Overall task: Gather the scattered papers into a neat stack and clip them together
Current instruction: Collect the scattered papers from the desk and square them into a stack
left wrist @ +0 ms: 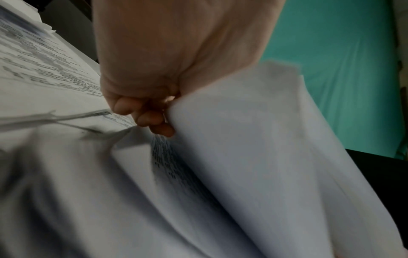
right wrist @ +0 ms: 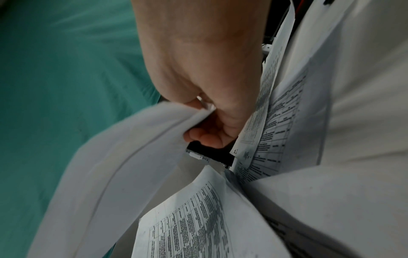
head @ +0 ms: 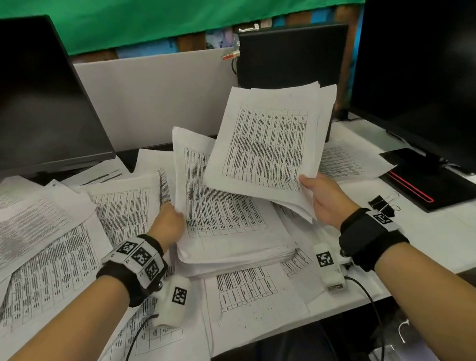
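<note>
White printed sheets with tables lie scattered over the desk. A thick stack [head: 233,242] sits in the middle. My left hand [head: 167,223] pinches the left edge of a lifted sheet [head: 194,168] above that stack; in the left wrist view its curled fingers [left wrist: 154,120] grip the sheet's edge [left wrist: 243,139]. My right hand [head: 324,198] holds a bundle of several sheets [head: 271,144] raised off the desk by its lower corner, thumb on top; the right wrist view shows the fingers [right wrist: 205,136] curled under the bundle [right wrist: 123,165]. A black binder clip [head: 383,203] lies on the desk just right of my right wrist.
Loose sheets [head: 29,242] cover the left of the desk and the front edge [head: 248,299]. A dark monitor [head: 8,100] stands at the back left, another [head: 441,63] at the right, with a black pad [head: 434,181] under it. A grey partition [head: 156,96] is behind.
</note>
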The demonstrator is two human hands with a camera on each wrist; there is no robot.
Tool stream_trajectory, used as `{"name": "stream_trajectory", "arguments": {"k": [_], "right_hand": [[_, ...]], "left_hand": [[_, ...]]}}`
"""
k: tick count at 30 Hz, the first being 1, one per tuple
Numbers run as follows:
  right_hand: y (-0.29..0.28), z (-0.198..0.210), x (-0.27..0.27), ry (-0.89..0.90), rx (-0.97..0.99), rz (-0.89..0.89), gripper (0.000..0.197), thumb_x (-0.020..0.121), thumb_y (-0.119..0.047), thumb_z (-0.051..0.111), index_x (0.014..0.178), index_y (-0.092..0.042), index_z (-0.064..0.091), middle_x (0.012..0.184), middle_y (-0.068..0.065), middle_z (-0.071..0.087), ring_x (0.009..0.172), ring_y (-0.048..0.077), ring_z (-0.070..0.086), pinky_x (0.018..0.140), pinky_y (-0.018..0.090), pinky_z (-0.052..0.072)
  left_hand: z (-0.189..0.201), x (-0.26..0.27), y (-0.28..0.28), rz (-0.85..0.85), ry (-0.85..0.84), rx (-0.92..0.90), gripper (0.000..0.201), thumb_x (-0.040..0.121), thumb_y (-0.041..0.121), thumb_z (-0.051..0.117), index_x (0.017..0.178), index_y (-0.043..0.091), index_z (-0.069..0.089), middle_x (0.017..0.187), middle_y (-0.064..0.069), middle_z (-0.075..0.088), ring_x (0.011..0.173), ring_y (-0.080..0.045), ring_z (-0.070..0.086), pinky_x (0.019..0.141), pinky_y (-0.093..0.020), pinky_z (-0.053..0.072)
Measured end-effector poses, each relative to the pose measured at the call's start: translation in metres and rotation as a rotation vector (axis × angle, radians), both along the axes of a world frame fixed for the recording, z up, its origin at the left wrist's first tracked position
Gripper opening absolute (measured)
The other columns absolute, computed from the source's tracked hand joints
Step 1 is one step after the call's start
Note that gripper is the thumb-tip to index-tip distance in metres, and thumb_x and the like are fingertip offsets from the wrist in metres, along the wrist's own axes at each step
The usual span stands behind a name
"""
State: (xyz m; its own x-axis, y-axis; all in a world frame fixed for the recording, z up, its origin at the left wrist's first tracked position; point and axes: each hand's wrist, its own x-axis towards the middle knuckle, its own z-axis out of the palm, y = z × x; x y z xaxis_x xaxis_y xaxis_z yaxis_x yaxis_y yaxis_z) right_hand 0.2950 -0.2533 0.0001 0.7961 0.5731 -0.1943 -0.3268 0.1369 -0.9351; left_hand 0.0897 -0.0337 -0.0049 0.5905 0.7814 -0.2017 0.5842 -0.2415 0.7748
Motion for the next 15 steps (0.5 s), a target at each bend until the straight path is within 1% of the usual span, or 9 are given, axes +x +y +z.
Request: {"name": "stream_trajectory", "arguments": {"k": [2,4,6,8,10,11,12,14,15], "right_hand": [[0.000,0.000,0.000,-0.004,0.008,-0.003,0.038,0.104,-0.004,0.041,0.141,-0.007,0.047,0.130,0.009,0.061,0.116,0.025,0.059,0.103,0.039,0.045],[0.001,-0.002,0.001,-0.011,0.002,0.001,0.039,0.104,-0.004,0.041,0.142,-0.007,0.047,0.132,0.009,0.061,0.119,0.026,0.059,0.107,0.043,0.044],[0.002,-0.004,0.001,-0.013,-0.010,0.006,0.040,0.103,-0.005,0.042,0.143,-0.008,0.047,0.134,0.010,0.061,0.122,0.028,0.058,0.108,0.047,0.043],[0.003,-0.005,0.001,-0.015,-0.021,0.017,0.039,0.104,-0.006,0.042,0.142,-0.010,0.048,0.133,0.009,0.061,0.121,0.028,0.059,0.107,0.047,0.044],[0.002,-0.005,0.001,-0.034,-0.024,0.029,0.039,0.104,-0.007,0.043,0.141,-0.013,0.049,0.135,0.009,0.061,0.121,0.028,0.059,0.108,0.048,0.043],[0.001,-0.004,0.002,-0.054,-0.028,0.042,0.037,0.103,-0.008,0.044,0.140,-0.014,0.050,0.135,0.009,0.061,0.121,0.026,0.059,0.109,0.048,0.043],[0.000,-0.002,0.002,-0.085,-0.032,0.068,0.035,0.103,-0.009,0.045,0.137,-0.016,0.051,0.135,0.008,0.061,0.120,0.025,0.060,0.110,0.047,0.042],[0.001,0.005,-0.001,-0.178,-0.039,0.153,0.031,0.103,-0.010,0.046,0.131,-0.020,0.055,0.131,0.005,0.064,0.118,0.021,0.062,0.110,0.044,0.043],[0.003,0.011,-0.005,-0.228,-0.049,0.190,0.030,0.103,-0.011,0.046,0.129,-0.021,0.056,0.127,0.003,0.066,0.117,0.019,0.063,0.110,0.044,0.043]], "left_hand": [[0.000,-0.001,0.000,-0.010,0.023,0.004,0.031,0.101,0.008,0.032,0.129,-0.005,0.035,0.108,-0.017,0.050,0.092,-0.025,0.049,0.068,-0.028,0.044],[-0.004,-0.002,-0.001,-0.015,0.038,0.062,0.035,0.100,0.009,0.034,0.132,-0.006,0.034,0.116,-0.022,0.052,0.093,-0.025,0.048,0.076,-0.034,0.043],[-0.009,-0.003,0.000,-0.018,0.066,0.123,0.037,0.099,0.008,0.036,0.132,-0.008,0.035,0.125,-0.027,0.050,0.097,-0.028,0.049,0.085,-0.039,0.042],[-0.012,-0.003,0.001,-0.012,0.155,0.107,0.035,0.098,0.012,0.039,0.130,-0.003,0.036,0.124,-0.023,0.049,0.106,-0.035,0.052,0.090,-0.040,0.045],[-0.004,-0.007,0.003,0.047,0.184,0.138,0.045,0.096,0.025,0.048,0.133,0.004,0.034,0.132,-0.019,0.042,0.120,-0.036,0.045,0.100,-0.047,0.041],[0.003,-0.009,0.004,0.071,0.117,0.150,0.052,0.094,0.034,0.052,0.135,0.007,0.033,0.137,-0.017,0.039,0.126,-0.035,0.042,0.104,-0.048,0.038],[0.014,-0.010,0.004,0.057,-0.005,0.115,0.060,0.093,0.044,0.052,0.137,0.009,0.033,0.140,-0.015,0.039,0.128,-0.032,0.041,0.107,-0.048,0.036],[0.044,-0.012,-0.003,-0.098,-0.297,-0.109,0.065,0.091,0.058,0.043,0.137,0.012,0.037,0.139,-0.011,0.047,0.125,-0.025,0.048,0.108,-0.046,0.036],[0.056,-0.011,-0.007,-0.208,-0.397,-0.238,0.061,0.092,0.058,0.039,0.134,0.014,0.043,0.135,-0.009,0.053,0.122,-0.023,0.053,0.108,-0.044,0.037]]}}
